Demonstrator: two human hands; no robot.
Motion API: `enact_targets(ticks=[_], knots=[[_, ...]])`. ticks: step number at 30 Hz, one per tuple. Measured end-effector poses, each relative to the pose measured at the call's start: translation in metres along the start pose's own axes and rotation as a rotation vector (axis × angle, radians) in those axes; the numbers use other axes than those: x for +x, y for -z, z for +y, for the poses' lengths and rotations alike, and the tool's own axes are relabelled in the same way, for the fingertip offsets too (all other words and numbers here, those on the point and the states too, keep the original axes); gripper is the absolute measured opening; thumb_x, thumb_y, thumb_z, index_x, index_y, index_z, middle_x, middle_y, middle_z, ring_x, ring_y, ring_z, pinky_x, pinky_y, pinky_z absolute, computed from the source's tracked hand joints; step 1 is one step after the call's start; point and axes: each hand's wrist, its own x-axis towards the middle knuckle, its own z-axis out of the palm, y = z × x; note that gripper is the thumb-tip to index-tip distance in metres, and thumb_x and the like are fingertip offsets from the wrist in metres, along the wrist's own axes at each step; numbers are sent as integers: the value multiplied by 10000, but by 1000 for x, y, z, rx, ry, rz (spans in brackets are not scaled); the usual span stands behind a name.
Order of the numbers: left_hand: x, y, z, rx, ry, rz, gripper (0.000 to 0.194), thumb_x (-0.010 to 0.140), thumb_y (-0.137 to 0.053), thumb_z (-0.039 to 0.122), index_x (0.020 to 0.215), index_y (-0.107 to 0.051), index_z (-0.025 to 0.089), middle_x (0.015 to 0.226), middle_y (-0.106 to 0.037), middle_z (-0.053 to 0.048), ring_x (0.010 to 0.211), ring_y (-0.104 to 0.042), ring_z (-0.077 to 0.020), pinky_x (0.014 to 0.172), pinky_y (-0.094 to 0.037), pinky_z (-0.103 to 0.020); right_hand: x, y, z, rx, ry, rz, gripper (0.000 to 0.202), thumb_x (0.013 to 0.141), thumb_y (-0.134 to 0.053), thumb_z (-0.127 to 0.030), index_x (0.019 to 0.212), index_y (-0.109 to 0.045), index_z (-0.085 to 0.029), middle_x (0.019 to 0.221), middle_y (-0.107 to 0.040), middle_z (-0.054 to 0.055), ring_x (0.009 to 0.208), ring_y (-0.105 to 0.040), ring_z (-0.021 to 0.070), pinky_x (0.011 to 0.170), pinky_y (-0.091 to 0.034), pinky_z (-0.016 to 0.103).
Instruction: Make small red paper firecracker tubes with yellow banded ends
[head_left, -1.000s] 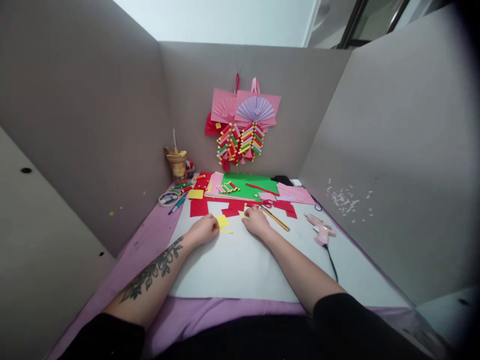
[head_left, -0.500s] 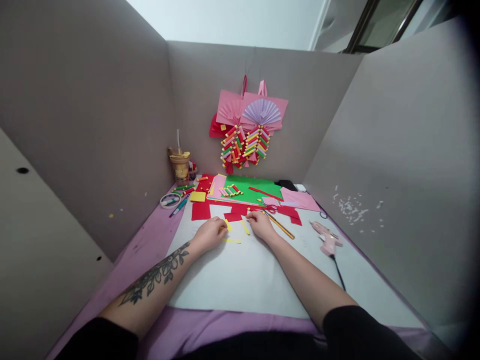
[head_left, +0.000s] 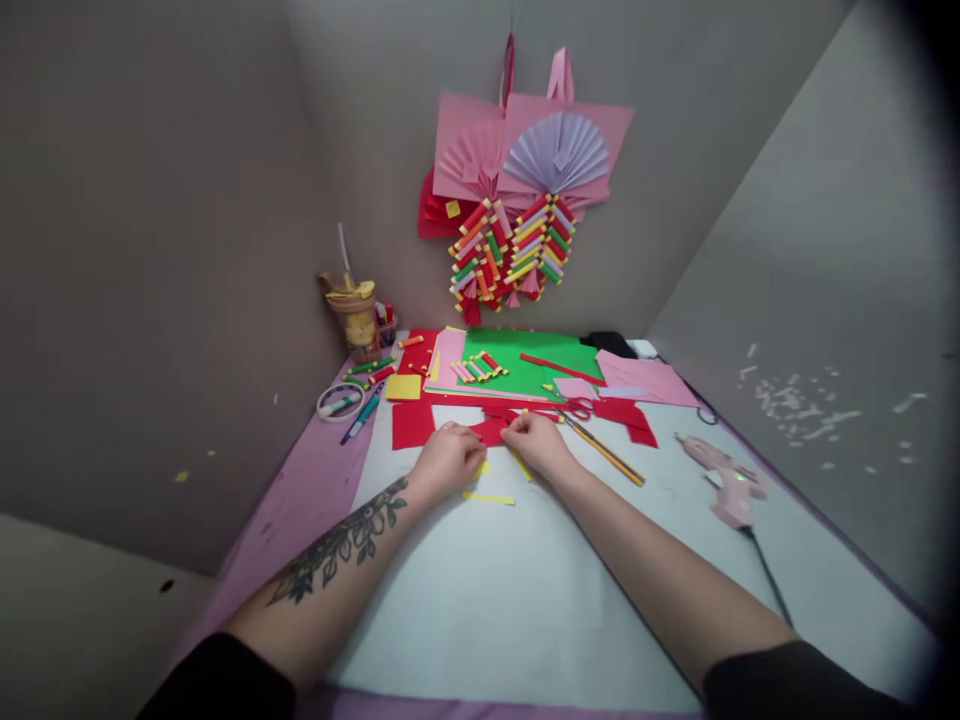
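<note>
My left hand (head_left: 452, 458) is closed with bent fingers at the left edge of a red paper piece (head_left: 490, 432); what its fingertips hold, if anything, is hidden. At the right end of the same piece, my right hand (head_left: 534, 442) has thumb and fingers pinched together on the paper. A short yellow paper strip (head_left: 523, 467) lies beneath the right hand. Closer to me rests another yellow strip (head_left: 489, 499), and a bit of yellow paper shows by the left fingertips. Behind the hands are red-handled scissors (head_left: 580, 407). A pencil (head_left: 611, 455) lies right of my right hand.
A pink glue gun (head_left: 731, 483) with a cord lies at right. Green paper (head_left: 525, 350) carries small rolled paper tubes (head_left: 480, 368). At left are a tape roll (head_left: 341, 403), markers (head_left: 363, 413) and a yellow pad (head_left: 403, 388). Paper fan decorations (head_left: 556, 150) hang on the back panel.
The view has tilted down and closer. Both hands have moved a little forward, from beside the yellow strips to the ends of the red paper piece.
</note>
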Motion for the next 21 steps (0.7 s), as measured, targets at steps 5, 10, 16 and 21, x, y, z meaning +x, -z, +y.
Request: enact_targets(ticks=[5,10,16,21], knots=[[-7,5,1,-181,94,127,169,816,-528,202,837,-695,189,892,-678,-59,886,-588,-178,826,-458,-317,-15,24,11,364,-49,28,197,667,-580,-354,609,-492,-188,499,-451,-47,467,-388,103,457,-296,224],[-9,12,5,-427,197,237,167,839,-516,225,807,-673,177,861,-668,-62,826,-609,-154,748,-491,-282,-2,60,37,46,56,234,204,710,-550,-376,645,-469,-200,570,-478,-26,526,-431,125,510,-326,240],[-12,15,17,-504,207,228,160,830,-526,253,809,-677,205,863,-665,-69,838,-620,-174,751,-511,-308,6,67,41,-448,211,204,110,800,-434,-274,706,-434,-217,673,-527,17,608,-491,164,545,-317,266],[-13,22,18,-466,249,239,169,834,-514,284,829,-672,225,904,-649,-80,866,-612,-197,765,-514,-343,-4,70,26,-492,353,210,80,812,-415,-224,769,-480,-208,734,-557,53,695,-521,190,614,-341,285]])
